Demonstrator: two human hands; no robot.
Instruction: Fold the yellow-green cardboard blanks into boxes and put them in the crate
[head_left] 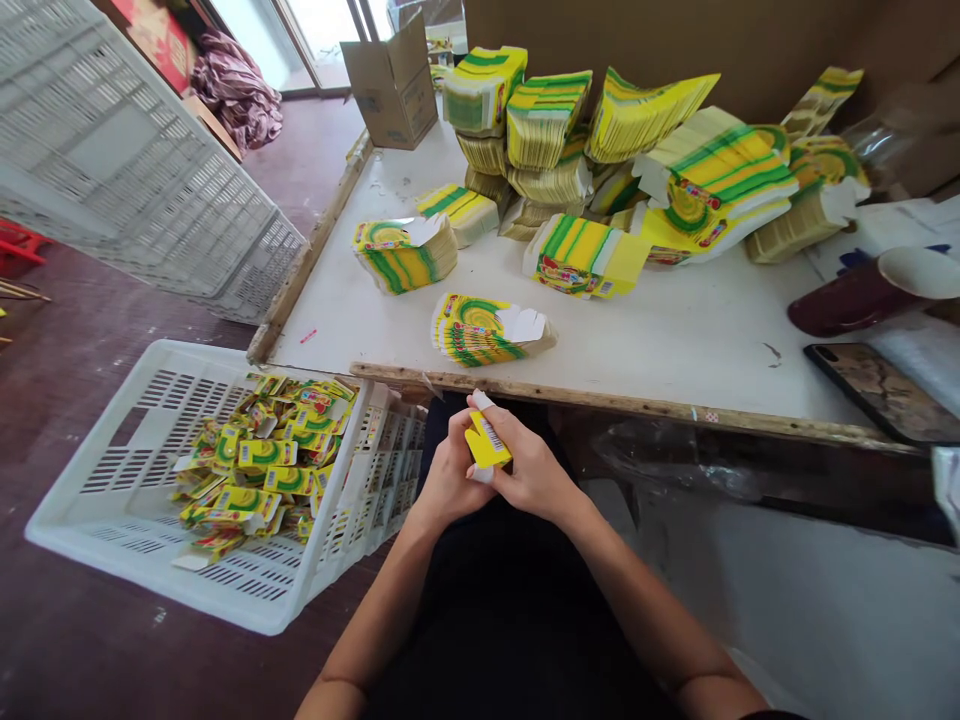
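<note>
Between my two hands, over my lap and just off the table's front edge, is a small yellow carton (487, 442) with a barcode on its side. My left hand (448, 478) has its fingers closed around the carton's left side. From the right, my right hand (531, 468) grips it too, with white wraps on the thumb and a fingertip. Nearest to the hands on the table lies a fanned stack of flat yellow-green cartons (480, 330). To my left, a white plastic crate (172, 590) holds many small yellow-green cartons (266, 455).
More stacks of flat cartons (585, 255) fill the back of the white table (675, 350). A maroon mug (847, 298) lies tipped at the right, beside a phone (885, 390). An open cardboard box (394, 95) stands at the back left corner. Large white crates (127, 150) rise on the left.
</note>
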